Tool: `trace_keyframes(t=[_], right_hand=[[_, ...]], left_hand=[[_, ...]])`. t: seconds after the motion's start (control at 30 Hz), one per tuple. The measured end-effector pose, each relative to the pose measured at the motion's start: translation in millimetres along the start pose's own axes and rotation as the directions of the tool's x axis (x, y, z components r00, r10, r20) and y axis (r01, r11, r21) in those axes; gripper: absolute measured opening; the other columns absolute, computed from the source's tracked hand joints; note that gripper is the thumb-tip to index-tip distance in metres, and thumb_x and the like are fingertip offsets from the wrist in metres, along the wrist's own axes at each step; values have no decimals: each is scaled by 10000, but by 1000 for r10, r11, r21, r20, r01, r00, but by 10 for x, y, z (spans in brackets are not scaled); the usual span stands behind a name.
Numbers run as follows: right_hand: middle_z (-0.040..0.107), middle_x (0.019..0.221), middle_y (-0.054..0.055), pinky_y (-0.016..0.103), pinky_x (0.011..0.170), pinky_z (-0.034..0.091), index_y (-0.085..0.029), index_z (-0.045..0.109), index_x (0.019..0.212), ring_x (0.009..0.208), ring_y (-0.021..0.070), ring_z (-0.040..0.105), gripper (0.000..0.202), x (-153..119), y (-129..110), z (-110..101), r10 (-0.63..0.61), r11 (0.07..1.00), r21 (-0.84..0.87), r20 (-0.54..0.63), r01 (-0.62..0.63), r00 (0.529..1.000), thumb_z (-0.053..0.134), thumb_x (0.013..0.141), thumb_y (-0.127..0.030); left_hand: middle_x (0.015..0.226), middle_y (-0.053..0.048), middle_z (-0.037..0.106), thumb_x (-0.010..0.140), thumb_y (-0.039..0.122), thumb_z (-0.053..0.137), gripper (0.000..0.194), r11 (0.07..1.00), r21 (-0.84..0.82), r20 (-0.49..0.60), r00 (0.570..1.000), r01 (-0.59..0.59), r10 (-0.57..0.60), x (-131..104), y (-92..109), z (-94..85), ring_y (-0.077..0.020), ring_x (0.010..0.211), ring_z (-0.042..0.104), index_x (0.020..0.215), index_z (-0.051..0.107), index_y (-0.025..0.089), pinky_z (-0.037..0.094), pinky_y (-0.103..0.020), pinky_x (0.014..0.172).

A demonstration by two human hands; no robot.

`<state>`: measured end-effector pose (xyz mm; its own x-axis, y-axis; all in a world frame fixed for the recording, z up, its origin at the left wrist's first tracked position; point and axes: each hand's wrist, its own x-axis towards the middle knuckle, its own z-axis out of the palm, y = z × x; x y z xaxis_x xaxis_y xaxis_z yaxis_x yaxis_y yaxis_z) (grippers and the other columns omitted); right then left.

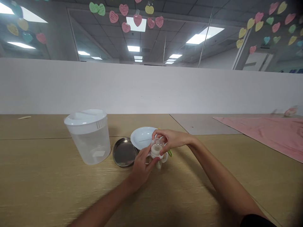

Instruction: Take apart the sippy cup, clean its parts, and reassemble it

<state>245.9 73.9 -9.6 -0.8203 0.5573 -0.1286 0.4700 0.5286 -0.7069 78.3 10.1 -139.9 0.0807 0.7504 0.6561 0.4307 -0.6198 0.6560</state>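
Observation:
A small baby bottle (155, 154) with white side handles stands upright in front of me, near the middle of the table. Wrapped about its left side is my left hand (141, 167), closed, with the thumb across the front at the collar. From the right, my right hand (172, 139) has its fingers and thumb closed around the clear dome cap (157, 141) on top. The cap sits over the pale teat and collar. Part of the bottle's body is hidden by my left fingers. Just behind the bottle lies a white bowl (140, 135).
A shallow round metal pan (125, 153) touches the bowl's left side. Further left stands a translucent lidded bucket (91, 143). A green item (170, 153) shows partly behind the bottle. Pink cloth (267, 129) covers the far right; a white partition (142, 90) runs behind.

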Motion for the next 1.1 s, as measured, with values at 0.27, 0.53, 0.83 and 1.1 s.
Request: trace_keyframes(t=[0.27,0.53,0.83,1.1], right_hand=[[537,959,0,195,535,401,-230,444,1039,665,88,533,517,-22,-40,29,16,996,-92,-52,-21,998,738,619,-295],[545,965,8,206,551,410,-232,437,1006,724,120,553,514,-43,-84,61,31,989,-139,-93,-44,995,746,599,-289],[538,940,-4,194,513,419,-225,448,1005,677,106,566,543,-10,-14,45,34,998,-52,-51,-37,998,765,566,-270],[541,971,5,185,503,428,-217,453,1002,708,114,576,558,-3,25,36,46,999,21,-21,-46,999,767,541,-225]], left_hand=[[1131,-73,618,819,385,555,449,998,-55,-17,1000,22,-23,-2,12,12,-218,1027,557,1225,499,202,425,-333,887],[1099,-73,629,814,397,556,425,998,-58,-14,999,35,-36,7,24,10,-217,994,565,1192,521,204,437,-329,856],[1131,-107,600,798,394,573,464,991,-91,26,995,95,-93,-21,-12,24,-227,1020,564,1185,452,169,439,-368,874],[1147,-106,589,664,432,697,654,997,51,10,999,50,-50,-36,0,43,-276,1051,534,1222,451,195,417,-425,898]])
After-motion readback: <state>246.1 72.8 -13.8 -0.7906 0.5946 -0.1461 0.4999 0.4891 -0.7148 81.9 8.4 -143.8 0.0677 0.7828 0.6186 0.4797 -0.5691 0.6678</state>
